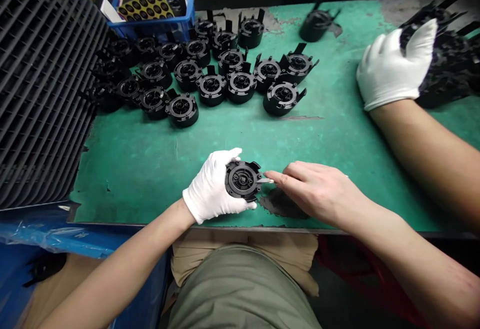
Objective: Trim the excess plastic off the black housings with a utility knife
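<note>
My left hand point(212, 186), in a white glove, is closed around the rim of a round black plastic housing point(243, 179) near the table's front edge. The housing's ribbed face is turned up towards me. My bare right hand point(305, 186) pinches a small blade point(264, 181), whose pale metal tip reaches the housing's right edge. Most of the blade's handle is hidden under my fingers. Whether the tip touches or only lies over the edge I cannot tell.
Several similar black housings point(212, 86) stand grouped across the green table mat point(150, 159). Behind them is a blue bin point(150, 30) with a sticker sheet point(144, 6). Stacked black grids point(41, 79) rise at left. A co-worker's gloved hand point(393, 66) is beside more black parts point(448, 69).
</note>
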